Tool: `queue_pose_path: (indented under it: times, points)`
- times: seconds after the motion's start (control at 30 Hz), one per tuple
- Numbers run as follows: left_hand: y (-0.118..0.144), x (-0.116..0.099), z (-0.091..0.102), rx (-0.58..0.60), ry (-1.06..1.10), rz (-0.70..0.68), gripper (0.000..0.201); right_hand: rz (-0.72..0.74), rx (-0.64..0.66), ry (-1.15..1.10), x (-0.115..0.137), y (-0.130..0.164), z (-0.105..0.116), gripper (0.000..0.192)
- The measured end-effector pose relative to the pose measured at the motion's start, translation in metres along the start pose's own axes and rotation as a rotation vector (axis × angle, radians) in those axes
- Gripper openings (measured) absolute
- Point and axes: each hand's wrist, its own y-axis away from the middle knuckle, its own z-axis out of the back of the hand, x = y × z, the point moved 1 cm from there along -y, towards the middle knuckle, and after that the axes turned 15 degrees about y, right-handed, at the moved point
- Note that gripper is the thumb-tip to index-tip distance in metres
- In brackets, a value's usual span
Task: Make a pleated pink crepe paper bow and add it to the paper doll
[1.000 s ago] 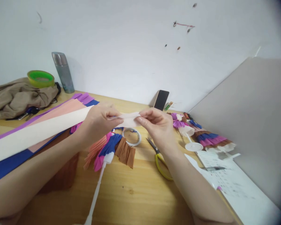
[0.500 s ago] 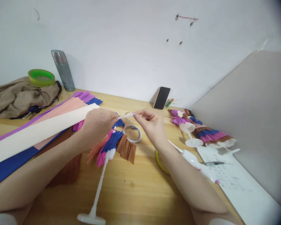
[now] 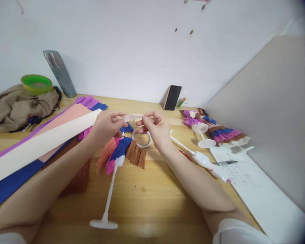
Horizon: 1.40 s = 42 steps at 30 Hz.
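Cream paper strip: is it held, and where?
Yes. The left hand and right hand pinch the cream paper strip at its near end, between fingertips.

Both hands meet above the wooden tabletop (image 3: pixel 147 200), pinching a narrow cream paper strip (image 3: pixel 130 117) between them: the left hand (image 3: pixel 107 124) grips its left end, the right hand (image 3: pixel 155 128) its right. The strip runs on from a long cream sheet (image 3: pixel 40 144) lying over pink, purple and blue sheets. Just below the hands lie a tape roll (image 3: pixel 141 139) and a white stand (image 3: pixel 109 196) dressed in pleated coloured paper.
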Motion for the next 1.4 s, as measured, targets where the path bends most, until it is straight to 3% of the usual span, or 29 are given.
queue_pose_path:
  times: [0.17,0.43,0.53,0.67,0.8,1.4]
  points:
    - [0.004,-0.005,-0.005,0.092,0.296,0.028,0.025,0.108,-0.009,-0.042,0.004,0.006,0.001,0.021]
    - [0.008,-0.003,-0.005,0.003,0.348,-0.114,0.010,0.141,-0.014,-0.004,0.012,0.013,0.004,0.016]
    - [0.006,-0.001,-0.006,0.073,0.396,-0.106,0.010,0.141,-0.049,-0.005,0.013,0.012,0.007,0.017]
    - [0.002,0.008,-0.007,0.196,0.465,-0.051,0.028,0.113,-0.032,-0.048,0.010,0.009,0.006,0.018]
    - [0.001,0.014,-0.007,0.233,0.460,-0.029,0.012,0.076,0.029,-0.061,0.008,0.011,0.002,0.018]
    - [0.004,0.022,-0.015,0.033,0.586,-0.040,0.012,0.219,-0.057,0.064,-0.003,0.011,0.000,0.012]
